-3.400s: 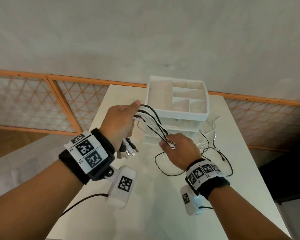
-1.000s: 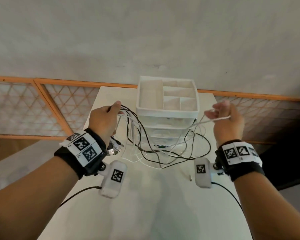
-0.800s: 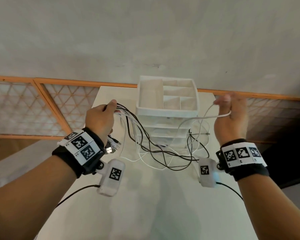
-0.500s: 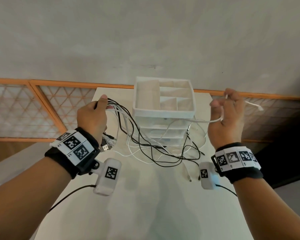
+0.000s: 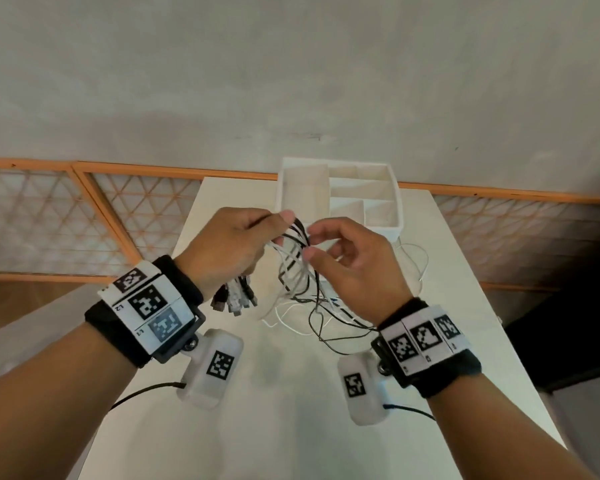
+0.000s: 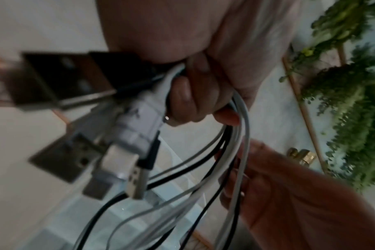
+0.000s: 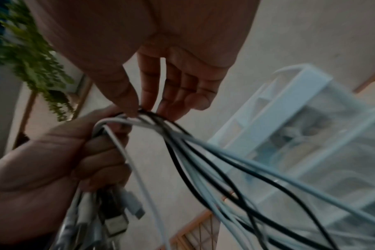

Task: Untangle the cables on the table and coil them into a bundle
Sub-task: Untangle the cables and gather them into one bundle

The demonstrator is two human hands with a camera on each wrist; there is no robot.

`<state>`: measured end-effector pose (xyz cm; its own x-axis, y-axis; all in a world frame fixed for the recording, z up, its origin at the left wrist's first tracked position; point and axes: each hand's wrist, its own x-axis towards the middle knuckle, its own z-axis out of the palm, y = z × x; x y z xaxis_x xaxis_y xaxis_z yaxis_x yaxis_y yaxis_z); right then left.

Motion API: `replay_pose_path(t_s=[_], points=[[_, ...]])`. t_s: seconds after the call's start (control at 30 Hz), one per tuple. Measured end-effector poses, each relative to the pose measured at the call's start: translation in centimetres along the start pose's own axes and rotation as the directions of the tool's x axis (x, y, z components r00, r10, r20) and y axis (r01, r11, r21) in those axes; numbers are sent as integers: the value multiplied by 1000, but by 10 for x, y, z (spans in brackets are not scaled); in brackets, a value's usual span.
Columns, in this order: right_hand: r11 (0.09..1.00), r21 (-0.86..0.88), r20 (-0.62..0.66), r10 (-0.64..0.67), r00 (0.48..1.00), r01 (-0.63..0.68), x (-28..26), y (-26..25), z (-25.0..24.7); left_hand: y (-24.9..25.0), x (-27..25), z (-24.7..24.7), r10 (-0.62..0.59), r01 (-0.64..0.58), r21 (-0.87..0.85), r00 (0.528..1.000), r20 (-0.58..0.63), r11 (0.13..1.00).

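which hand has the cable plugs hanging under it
The left hand: it grips the cables with the plugs dangling below; the right hand only pinches them.

My head camera looks down over the white desk (image 5: 291, 427) toward its far edge; both wrist cameras sit close below, sharing the black and white cables (image 7: 178, 140).

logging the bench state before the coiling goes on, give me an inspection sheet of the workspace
surface: white rectangular table, loose cable loops lying on it.
job's things: tangle of thin black and white cables, one end gathered, USB plugs hanging below the left hand; the rest uncoiled.
clutter: white plastic drawer organiser behind the hands.
grippers: left hand grips the gathered cables; right hand pinches strands beside it.
cables: black wrist-camera leads trailing over the table.
surroundings: grey wall, orange-framed lattice panels, green hanging plants.
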<state>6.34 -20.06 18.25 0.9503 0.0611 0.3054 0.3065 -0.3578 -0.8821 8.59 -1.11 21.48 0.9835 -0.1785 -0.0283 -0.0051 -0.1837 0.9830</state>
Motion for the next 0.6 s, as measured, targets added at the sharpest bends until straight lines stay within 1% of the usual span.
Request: replay_pose_path(t_s=[0.07, 0.13, 0.2, 0.23, 0.27, 0.3, 0.37, 0.4, 0.43, 0.47, 0.53, 0.6], points=[[999, 39, 34, -7, 999, 5, 6, -11, 11, 2, -3, -3, 46, -48, 75, 999, 29, 996], [999, -6, 118, 38, 992, -37, 6, -3, 20, 4, -7, -10, 71, -74, 118, 997, 33, 990], [990, -118, 237, 99, 966, -73, 0, 17, 30, 7, -11, -18, 98, -98, 96, 995, 8, 991], [973, -210, 274, 148, 950, -91, -3, 33, 35, 9, -12, -21, 110, -108, 53, 993, -32, 993], [942, -315, 285, 213, 934, -119, -7, 51, 39, 12, -12, -24, 121, -122, -7, 989, -90, 993], [892, -424, 272, 291, 917, -158, -12, 74, 41, 16, -11, -28, 126, -139, -71, 979, -157, 988], [758, -602, 190, 441, 877, -251, -23, 114, 35, 22, -8, -35, 122, -168, -155, 955, -269, 974], [703, -648, 140, 490, 861, -294, -28, 128, 29, 23, -7, -38, 117, -176, -177, 946, -302, 968], [666, -673, 100, 512, 853, -321, -31, 141, 23, 22, -8, -39, 110, -179, -195, 941, -320, 964], [646, -688, 80, 520, 850, -330, -30, 148, 16, 19, -8, -41, 103, -179, -206, 937, -334, 962], [636, -692, 50, 514, 856, -341, -22, 144, 2, 9, -7, -43, 106, -185, -193, 927, -358, 964], [657, -650, -21, 488, 873, -383, -6, 127, -14, -2, -2, -46, 104, -167, -127, 912, -397, 978]])
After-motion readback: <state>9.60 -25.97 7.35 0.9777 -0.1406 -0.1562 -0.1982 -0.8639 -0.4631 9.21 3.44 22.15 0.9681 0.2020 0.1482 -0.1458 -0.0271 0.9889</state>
